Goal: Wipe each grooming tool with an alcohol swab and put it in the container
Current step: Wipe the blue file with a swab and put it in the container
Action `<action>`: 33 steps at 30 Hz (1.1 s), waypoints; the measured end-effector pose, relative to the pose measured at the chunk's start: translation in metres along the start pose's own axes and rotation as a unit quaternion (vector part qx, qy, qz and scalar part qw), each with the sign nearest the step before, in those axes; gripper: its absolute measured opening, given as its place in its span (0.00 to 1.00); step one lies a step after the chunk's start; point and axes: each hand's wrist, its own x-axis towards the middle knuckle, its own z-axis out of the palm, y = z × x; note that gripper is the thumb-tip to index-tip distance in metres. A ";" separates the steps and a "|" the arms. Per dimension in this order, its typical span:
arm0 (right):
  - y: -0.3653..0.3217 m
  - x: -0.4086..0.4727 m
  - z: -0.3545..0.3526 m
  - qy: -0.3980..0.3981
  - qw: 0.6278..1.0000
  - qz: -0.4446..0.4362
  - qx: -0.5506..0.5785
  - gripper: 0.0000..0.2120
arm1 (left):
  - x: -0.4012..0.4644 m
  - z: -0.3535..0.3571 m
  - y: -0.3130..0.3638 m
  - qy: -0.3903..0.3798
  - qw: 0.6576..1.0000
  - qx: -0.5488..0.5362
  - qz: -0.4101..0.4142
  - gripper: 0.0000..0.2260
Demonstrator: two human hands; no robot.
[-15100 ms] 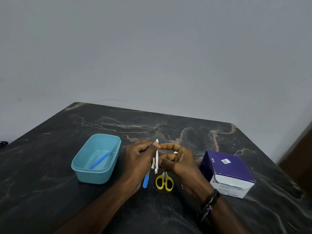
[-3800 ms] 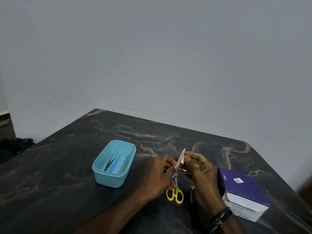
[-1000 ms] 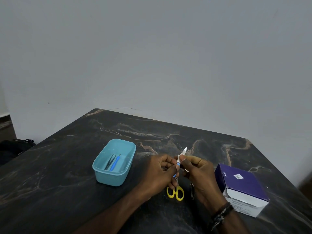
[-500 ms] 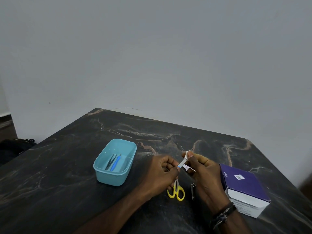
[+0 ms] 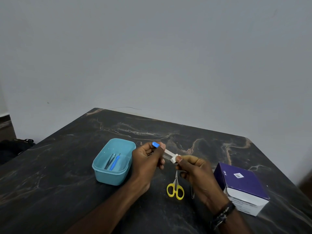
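My left hand (image 5: 146,159) grips a nail file (image 5: 167,152) by its blue handle end, which pokes out above the fingers. The file's pale blade runs right and down to my right hand (image 5: 195,169), which pinches a white alcohol swab (image 5: 173,158) round the blade's tip. Both hands hover above the dark table. Left of them stands the teal container (image 5: 103,173), holding tweezers (image 5: 108,161) and a blue-handled tool (image 5: 115,162). Yellow-handled scissors (image 5: 175,190) lie on the table under my right hand, with a thin metal tool (image 5: 192,193) just right of them, partly hidden.
A purple and white box (image 5: 243,184) stands at the right, close to my right wrist. The dark marble table (image 5: 50,183) reaches the grey wall behind. A dark bag lies on the floor at the far left.
The file has turned from nearly upright to lying sideways, blue end now up-left. My right hand slid the swab out along the blade to its tip.
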 end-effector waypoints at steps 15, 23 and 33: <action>0.004 -0.011 0.018 -0.073 0.993 0.013 -0.088 0.07 | 0.001 0.000 -0.001 0.025 0.999 0.046 0.004 0.04; 0.001 -0.011 0.019 -0.051 0.997 -0.011 -0.063 0.07 | 0.004 -0.003 0.004 0.056 0.998 0.034 0.014 0.07; -0.001 -0.005 0.013 0.067 0.996 -0.058 -0.019 0.07 | -0.003 -0.002 -0.006 -0.008 0.996 0.080 0.043 0.03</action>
